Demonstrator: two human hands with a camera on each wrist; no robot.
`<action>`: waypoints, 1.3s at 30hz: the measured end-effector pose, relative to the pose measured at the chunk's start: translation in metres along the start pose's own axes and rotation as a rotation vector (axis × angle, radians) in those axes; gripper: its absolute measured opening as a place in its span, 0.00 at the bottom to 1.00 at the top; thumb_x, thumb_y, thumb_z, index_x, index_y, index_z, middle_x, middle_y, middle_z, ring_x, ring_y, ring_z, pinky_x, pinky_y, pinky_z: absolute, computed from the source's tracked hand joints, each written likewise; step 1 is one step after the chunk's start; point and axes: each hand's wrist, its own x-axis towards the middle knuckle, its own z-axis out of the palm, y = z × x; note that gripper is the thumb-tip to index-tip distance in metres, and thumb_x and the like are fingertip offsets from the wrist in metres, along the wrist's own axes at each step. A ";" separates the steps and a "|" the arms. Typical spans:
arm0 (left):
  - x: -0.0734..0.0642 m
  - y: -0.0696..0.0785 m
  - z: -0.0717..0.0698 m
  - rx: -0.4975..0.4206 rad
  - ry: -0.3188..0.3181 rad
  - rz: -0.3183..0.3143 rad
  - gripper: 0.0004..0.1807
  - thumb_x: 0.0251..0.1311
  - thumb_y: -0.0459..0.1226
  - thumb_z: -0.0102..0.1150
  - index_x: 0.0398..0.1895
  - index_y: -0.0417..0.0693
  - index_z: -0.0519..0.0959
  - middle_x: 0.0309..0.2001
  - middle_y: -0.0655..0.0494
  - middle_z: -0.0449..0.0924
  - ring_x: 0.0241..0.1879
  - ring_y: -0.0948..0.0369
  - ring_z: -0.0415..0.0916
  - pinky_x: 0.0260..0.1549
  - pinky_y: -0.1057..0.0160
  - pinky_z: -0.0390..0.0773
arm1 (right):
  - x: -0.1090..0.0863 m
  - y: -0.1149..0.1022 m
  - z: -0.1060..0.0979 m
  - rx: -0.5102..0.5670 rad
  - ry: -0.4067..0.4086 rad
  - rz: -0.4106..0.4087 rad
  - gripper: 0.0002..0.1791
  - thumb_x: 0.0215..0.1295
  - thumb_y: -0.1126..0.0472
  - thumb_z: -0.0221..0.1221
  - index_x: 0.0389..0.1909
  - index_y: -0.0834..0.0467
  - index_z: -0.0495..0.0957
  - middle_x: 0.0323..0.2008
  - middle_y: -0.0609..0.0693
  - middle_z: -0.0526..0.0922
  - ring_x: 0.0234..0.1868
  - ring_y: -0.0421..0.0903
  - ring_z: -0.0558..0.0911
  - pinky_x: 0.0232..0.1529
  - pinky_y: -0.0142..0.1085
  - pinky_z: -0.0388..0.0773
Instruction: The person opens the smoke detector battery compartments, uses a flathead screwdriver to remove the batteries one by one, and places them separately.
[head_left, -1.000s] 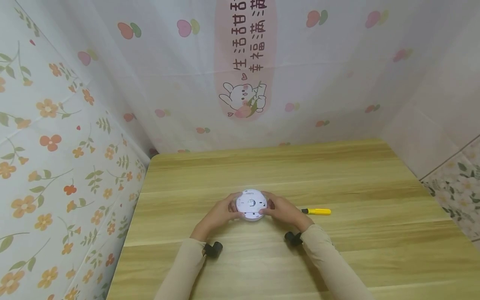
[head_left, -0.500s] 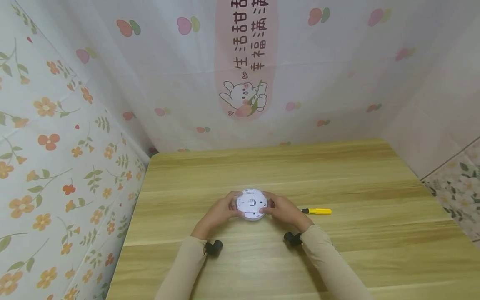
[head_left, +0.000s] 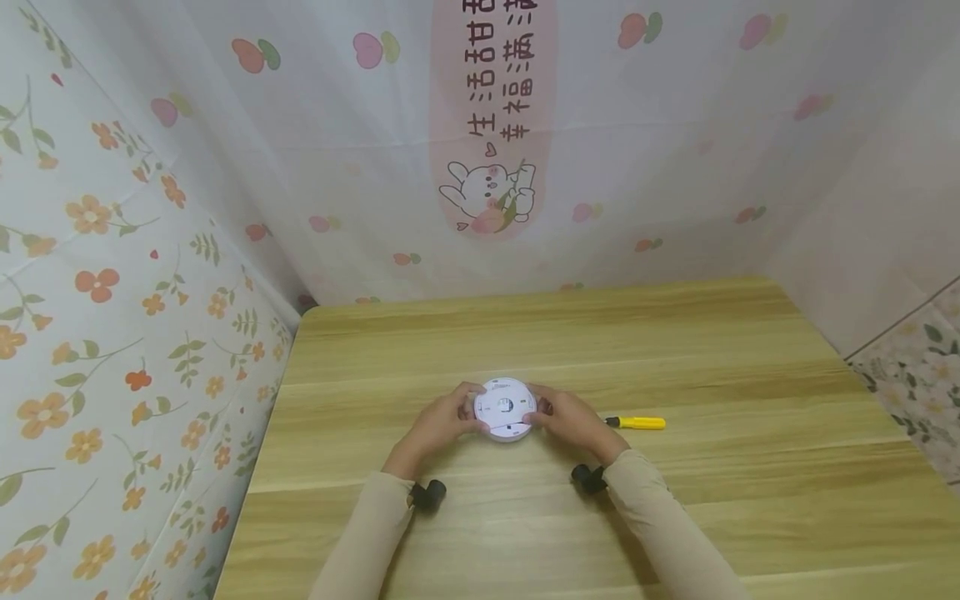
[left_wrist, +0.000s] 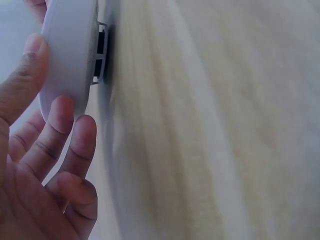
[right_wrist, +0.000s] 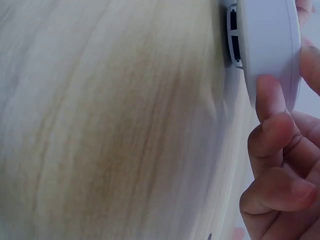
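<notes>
A round white smoke detector (head_left: 505,408) is held level between both hands over the table, its printed back plate facing up. My left hand (head_left: 447,419) grips its left rim, thumb on the near edge and fingers around the side. On the opposite rim my right hand (head_left: 566,419) does the same, its thumb on the plate's edge. In the left wrist view, the smoke detector (left_wrist: 70,55) shows a smooth side wall and a slotted, dark-vented dome underneath, close to the tabletop. The right wrist view shows the same dome on the smoke detector (right_wrist: 267,45).
A screwdriver with a yellow handle (head_left: 641,422) lies on the wood-grain table (head_left: 390,342), right of the right hand, its shaft partly hidden by the wrist. Patterned curtains (head_left: 360,183) hang behind and to the left. Black wrist cameras (head_left: 430,495) sit on both forearms.
The back plate's markings have turned slightly counterclockwise, and the right thumb has shifted a little away from me with them. The left hand stays nearly still.
</notes>
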 end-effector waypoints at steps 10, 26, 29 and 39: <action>-0.002 0.002 0.002 -0.039 0.011 -0.020 0.33 0.52 0.43 0.70 0.62 0.54 0.70 0.31 0.59 0.76 0.29 0.65 0.71 0.32 0.68 0.72 | 0.000 0.003 0.000 0.065 0.005 0.002 0.32 0.63 0.57 0.63 0.66 0.64 0.67 0.30 0.47 0.77 0.29 0.41 0.71 0.29 0.29 0.69; -0.005 0.002 0.002 -0.044 -0.010 -0.039 0.45 0.51 0.51 0.70 0.71 0.56 0.60 0.49 0.55 0.81 0.36 0.63 0.74 0.38 0.63 0.75 | -0.002 0.005 -0.002 0.019 0.011 -0.070 0.39 0.61 0.50 0.64 0.69 0.62 0.63 0.53 0.58 0.73 0.52 0.52 0.74 0.62 0.54 0.70; -0.006 0.001 0.002 -0.047 -0.013 -0.037 0.46 0.50 0.52 0.71 0.71 0.56 0.59 0.51 0.53 0.79 0.35 0.63 0.73 0.36 0.64 0.75 | -0.002 0.005 -0.003 0.026 0.008 -0.076 0.42 0.60 0.48 0.65 0.71 0.59 0.61 0.55 0.58 0.71 0.55 0.52 0.74 0.63 0.55 0.69; -0.009 0.003 0.008 0.014 0.004 -0.080 0.55 0.44 0.58 0.72 0.74 0.56 0.56 0.65 0.50 0.68 0.59 0.53 0.70 0.59 0.46 0.70 | -0.004 -0.003 -0.002 -0.010 0.052 -0.182 0.43 0.54 0.52 0.70 0.69 0.58 0.64 0.61 0.60 0.68 0.63 0.58 0.67 0.65 0.58 0.66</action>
